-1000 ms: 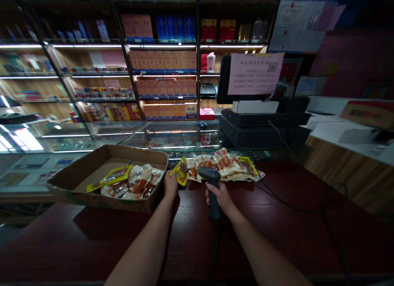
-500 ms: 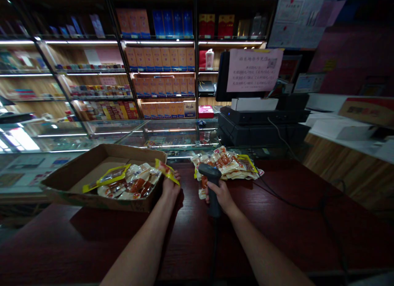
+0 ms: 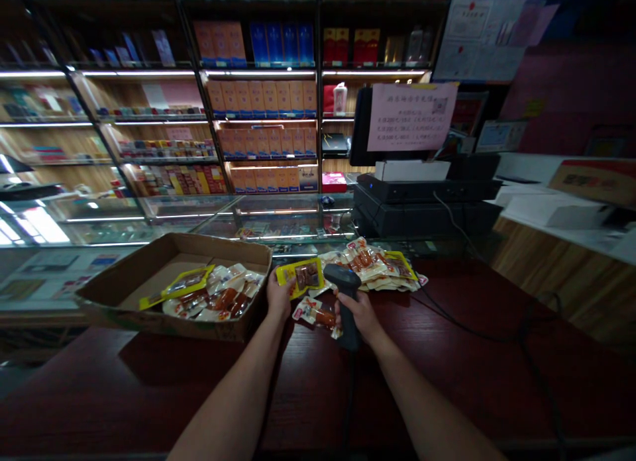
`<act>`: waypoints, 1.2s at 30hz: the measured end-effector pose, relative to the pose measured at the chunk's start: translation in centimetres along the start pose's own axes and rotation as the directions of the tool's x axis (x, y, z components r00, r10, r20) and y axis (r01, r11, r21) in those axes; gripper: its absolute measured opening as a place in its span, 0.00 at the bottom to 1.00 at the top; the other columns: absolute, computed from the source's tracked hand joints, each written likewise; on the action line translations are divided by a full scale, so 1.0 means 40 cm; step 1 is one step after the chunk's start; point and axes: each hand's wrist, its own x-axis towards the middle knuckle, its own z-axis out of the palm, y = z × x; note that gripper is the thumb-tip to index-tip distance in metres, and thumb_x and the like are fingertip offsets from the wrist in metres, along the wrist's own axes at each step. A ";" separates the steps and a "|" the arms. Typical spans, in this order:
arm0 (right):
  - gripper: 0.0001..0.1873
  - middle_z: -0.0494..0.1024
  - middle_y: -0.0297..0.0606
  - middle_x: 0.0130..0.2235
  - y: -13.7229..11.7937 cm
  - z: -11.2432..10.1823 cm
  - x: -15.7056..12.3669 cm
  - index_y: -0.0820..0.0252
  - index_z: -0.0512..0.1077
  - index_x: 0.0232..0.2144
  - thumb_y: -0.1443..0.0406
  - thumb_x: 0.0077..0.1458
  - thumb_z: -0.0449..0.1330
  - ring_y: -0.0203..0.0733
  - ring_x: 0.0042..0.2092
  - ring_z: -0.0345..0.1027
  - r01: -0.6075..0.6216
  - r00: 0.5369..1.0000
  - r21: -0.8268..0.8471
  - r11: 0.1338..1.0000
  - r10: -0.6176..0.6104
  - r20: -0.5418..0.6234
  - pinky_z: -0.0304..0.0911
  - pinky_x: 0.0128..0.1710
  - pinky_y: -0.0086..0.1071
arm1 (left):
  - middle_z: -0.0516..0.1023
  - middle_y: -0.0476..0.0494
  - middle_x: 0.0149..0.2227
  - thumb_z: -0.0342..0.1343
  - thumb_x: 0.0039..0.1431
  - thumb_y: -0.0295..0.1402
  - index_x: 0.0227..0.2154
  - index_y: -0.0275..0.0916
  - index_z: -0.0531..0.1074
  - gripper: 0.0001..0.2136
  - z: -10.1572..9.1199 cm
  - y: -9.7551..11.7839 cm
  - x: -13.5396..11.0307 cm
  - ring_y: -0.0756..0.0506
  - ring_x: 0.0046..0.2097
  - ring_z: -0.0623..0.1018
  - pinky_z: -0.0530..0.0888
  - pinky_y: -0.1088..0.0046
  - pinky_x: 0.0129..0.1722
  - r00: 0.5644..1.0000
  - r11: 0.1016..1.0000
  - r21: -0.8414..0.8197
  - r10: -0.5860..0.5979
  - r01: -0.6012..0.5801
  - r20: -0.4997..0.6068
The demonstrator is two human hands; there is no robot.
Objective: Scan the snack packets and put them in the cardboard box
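My left hand [image 3: 279, 295] grips a yellow-edged snack packet [image 3: 300, 277] by its left end, with dark brown pieces showing through its window. A dark barcode scanner [image 3: 349, 315] stands upright in my right hand [image 3: 362, 315], its head beside the packet's right end. Under and left of the scanner, one clear-and-white snack packet [image 3: 318, 314] lies on the table. Behind the scanner is a heap of similar packets [image 3: 370, 262]. To the left, an open cardboard box [image 3: 106, 315] holds several clear packets [image 3: 226, 295] and a yellow one [image 3: 186, 283].
The dark red table [image 3: 209, 388] carries a black cable [image 3: 477, 332] on the right. Behind it stand a glass display counter [image 3: 278, 216], a black cash drawer [image 3: 422, 209] and a monitor [image 3: 362, 126] with a pink sheet. Shelves of boxed goods [image 3: 263, 100] line the wall.
The yellow packet in my left hand has moved right, out from the box's edge, and turned its window towards me. A clear packet by the scanner now lies further left, apart from the heap.
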 end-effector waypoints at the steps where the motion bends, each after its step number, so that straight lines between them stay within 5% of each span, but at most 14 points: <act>1: 0.20 0.71 0.29 0.18 0.001 0.000 0.001 0.63 0.68 0.30 0.53 0.39 0.63 0.34 0.15 0.63 -0.003 1.000 -0.006 1.000 0.003 -0.005 0.60 0.15 0.27 | 0.75 0.48 0.33 0.61 0.39 0.25 0.38 0.38 0.67 0.19 -0.002 0.000 0.003 0.50 0.31 0.75 0.73 0.72 0.34 1.000 0.999 -0.037 0.002 -0.003 -0.025; 5: 0.20 0.71 0.29 0.18 0.005 0.000 0.003 0.62 0.67 0.30 0.53 0.39 0.63 0.34 0.16 0.64 -0.010 1.000 -0.036 0.999 0.009 -0.009 0.59 0.15 0.26 | 0.76 0.47 0.30 0.59 0.43 0.27 0.32 0.37 0.68 0.10 -0.001 -0.003 0.008 0.48 0.31 0.76 0.74 0.68 0.36 0.991 0.991 -0.124 -0.064 0.049 -0.121; 15: 0.19 0.70 0.29 0.17 0.023 -0.002 0.010 0.62 0.66 0.29 0.53 0.41 0.62 0.34 0.15 0.63 -0.032 0.997 -0.087 0.996 0.038 0.070 0.60 0.14 0.27 | 0.76 0.48 0.31 0.57 0.46 0.25 0.32 0.37 0.68 0.08 0.009 -0.007 0.005 0.49 0.32 0.77 0.73 0.68 0.37 0.985 0.990 -0.136 -0.063 0.042 -0.159; 26: 0.18 0.70 0.30 0.16 0.024 0.000 0.010 0.62 0.65 0.23 0.53 0.42 0.62 0.34 0.14 0.63 -0.028 0.994 -0.129 0.991 0.041 0.101 0.59 0.13 0.27 | 0.77 0.42 0.35 0.57 0.46 0.29 0.36 0.35 0.69 0.12 0.005 -0.024 0.013 0.46 0.35 0.77 0.74 0.70 0.35 0.990 0.997 -0.076 -0.033 0.022 -0.141; 31: 0.18 0.70 0.29 0.16 0.014 0.005 0.003 0.62 0.66 0.26 0.53 0.41 0.62 0.34 0.15 0.63 -0.052 0.996 -0.120 0.991 0.061 0.072 0.59 0.14 0.26 | 0.77 0.43 0.34 0.57 0.47 0.31 0.36 0.35 0.69 0.12 0.008 -0.013 0.005 0.46 0.35 0.77 0.74 0.70 0.35 0.985 0.999 -0.034 -0.039 0.034 -0.170; 36: 0.20 0.70 0.29 0.17 -0.002 0.016 -0.007 0.62 0.67 0.31 0.54 0.39 0.63 0.34 0.15 0.63 -0.082 0.996 -0.028 0.996 0.083 0.032 0.60 0.13 0.27 | 0.77 0.45 0.32 0.54 0.49 0.30 0.37 0.36 0.68 0.11 0.019 0.020 -0.011 0.48 0.32 0.77 0.74 0.68 0.36 0.997 0.997 -0.078 -0.024 0.018 -0.072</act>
